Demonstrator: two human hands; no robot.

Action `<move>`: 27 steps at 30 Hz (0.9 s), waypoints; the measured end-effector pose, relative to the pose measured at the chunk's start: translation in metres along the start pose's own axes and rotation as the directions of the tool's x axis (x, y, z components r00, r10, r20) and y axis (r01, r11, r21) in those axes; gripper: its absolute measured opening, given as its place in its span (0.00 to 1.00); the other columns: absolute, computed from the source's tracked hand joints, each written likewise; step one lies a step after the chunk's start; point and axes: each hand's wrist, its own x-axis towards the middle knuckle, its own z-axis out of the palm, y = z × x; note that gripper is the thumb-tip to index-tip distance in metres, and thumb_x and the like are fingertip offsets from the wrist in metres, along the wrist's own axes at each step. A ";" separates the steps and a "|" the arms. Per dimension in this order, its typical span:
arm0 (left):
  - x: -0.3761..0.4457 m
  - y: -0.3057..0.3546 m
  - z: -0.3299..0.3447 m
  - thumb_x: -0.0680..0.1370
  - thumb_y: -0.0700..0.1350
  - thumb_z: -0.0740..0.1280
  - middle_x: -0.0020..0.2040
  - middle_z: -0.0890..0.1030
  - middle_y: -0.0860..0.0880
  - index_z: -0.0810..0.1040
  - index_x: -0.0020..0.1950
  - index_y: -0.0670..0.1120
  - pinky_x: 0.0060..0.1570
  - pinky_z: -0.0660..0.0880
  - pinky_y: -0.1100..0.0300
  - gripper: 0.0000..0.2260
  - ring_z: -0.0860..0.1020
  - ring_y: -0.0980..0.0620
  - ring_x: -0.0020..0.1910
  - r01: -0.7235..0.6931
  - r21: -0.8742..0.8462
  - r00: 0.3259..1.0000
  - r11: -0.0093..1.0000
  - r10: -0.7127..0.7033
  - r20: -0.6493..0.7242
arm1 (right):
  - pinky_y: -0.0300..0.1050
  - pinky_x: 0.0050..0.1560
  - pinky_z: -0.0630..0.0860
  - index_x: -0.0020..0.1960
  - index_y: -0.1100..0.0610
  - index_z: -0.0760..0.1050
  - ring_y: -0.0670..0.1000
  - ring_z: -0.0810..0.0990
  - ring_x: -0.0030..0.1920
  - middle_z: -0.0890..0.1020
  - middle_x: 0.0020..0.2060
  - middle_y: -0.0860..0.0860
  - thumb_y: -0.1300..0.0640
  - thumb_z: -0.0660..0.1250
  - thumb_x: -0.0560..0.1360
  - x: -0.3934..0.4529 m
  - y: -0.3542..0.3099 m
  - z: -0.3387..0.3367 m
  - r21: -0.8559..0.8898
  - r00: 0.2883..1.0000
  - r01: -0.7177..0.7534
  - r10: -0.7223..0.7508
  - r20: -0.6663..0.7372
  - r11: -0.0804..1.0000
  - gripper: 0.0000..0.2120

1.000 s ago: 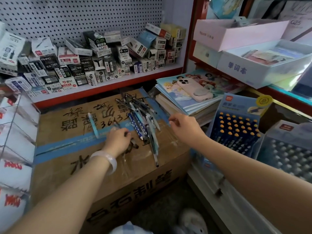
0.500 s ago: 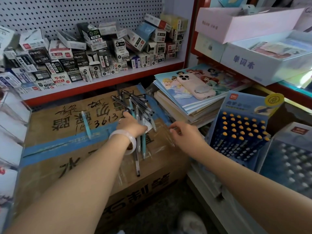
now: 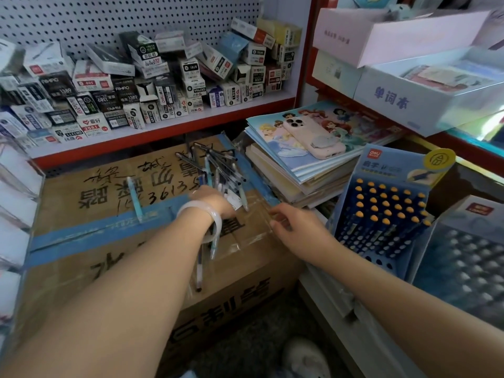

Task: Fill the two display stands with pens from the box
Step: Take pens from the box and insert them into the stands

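Observation:
A loose pile of pens lies on clear plastic wrap on top of a taped cardboard carton. My left hand, with a white bangle on its wrist, rests on the near end of the pile, fingers curled down around several pens and mostly hidden. More pens stick out toward me under that wrist. My right hand pinches the right edge of the wrap. A blue display stand of orange-capped pens leans at the right, beside a grey-blue stand.
One light-blue pen lies alone on the carton's blue tape. A stack of notebooks with a phone on top sits behind my right hand. Small pen boxes crowd the back shelf. Clear acrylic racks stand at the left, and my shoe is below.
My left hand moved right from the bare carton top onto the pen pile and curled over it. My right hand stayed at the wrap's edge. The view shifted slightly left.

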 end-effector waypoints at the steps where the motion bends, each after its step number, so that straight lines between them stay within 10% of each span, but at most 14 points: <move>1: 0.003 -0.002 0.002 0.73 0.47 0.70 0.40 0.73 0.46 0.69 0.63 0.38 0.23 0.67 0.62 0.24 0.73 0.52 0.33 0.023 -0.017 1.000 1.000 -0.023 -0.004 | 0.49 0.57 0.75 0.67 0.53 0.69 0.50 0.76 0.56 0.78 0.58 0.52 0.52 0.60 0.80 -0.001 0.000 0.000 0.000 1.000 -0.001 0.001 0.002 1.000 0.16; 6: 0.013 -0.018 0.008 0.74 0.40 0.66 0.57 0.77 0.38 0.68 0.64 0.34 0.44 0.74 0.55 0.20 0.78 0.43 0.52 -0.013 -0.068 0.997 0.998 0.008 -0.072 | 0.48 0.57 0.75 0.68 0.53 0.69 0.50 0.76 0.58 0.78 0.58 0.52 0.52 0.59 0.80 -0.003 0.001 -0.004 0.004 1.000 -0.012 0.011 0.009 1.000 0.17; 9: 0.005 -0.029 0.001 0.76 0.40 0.65 0.42 0.76 0.43 0.70 0.63 0.37 0.29 0.69 0.60 0.17 0.75 0.49 0.36 -0.004 -0.120 0.999 0.993 -0.001 -0.048 | 0.48 0.57 0.75 0.68 0.53 0.69 0.50 0.75 0.58 0.78 0.58 0.52 0.52 0.58 0.80 -0.006 0.000 -0.005 0.005 1.000 -0.019 0.019 0.010 1.000 0.17; 14: -0.024 -0.055 -0.009 0.77 0.40 0.64 0.40 0.73 0.44 0.73 0.53 0.39 0.44 0.73 0.54 0.07 0.74 0.46 0.42 -0.068 -0.423 0.995 0.904 0.094 0.042 | 0.49 0.55 0.76 0.67 0.52 0.69 0.50 0.76 0.56 0.78 0.58 0.51 0.52 0.58 0.80 -0.015 -0.005 -0.012 0.002 1.000 -0.024 0.024 0.008 1.000 0.16; 27: -0.103 -0.080 -0.033 0.77 0.42 0.65 0.38 0.73 0.46 0.71 0.45 0.42 0.39 0.72 0.59 0.05 0.72 0.51 0.37 -0.238 -0.526 0.935 0.816 0.339 0.104 | 0.39 0.44 0.76 0.65 0.54 0.71 0.51 0.79 0.50 0.79 0.55 0.52 0.53 0.57 0.81 -0.054 -0.054 -0.037 0.195 1.000 -0.011 0.015 -0.017 0.981 0.15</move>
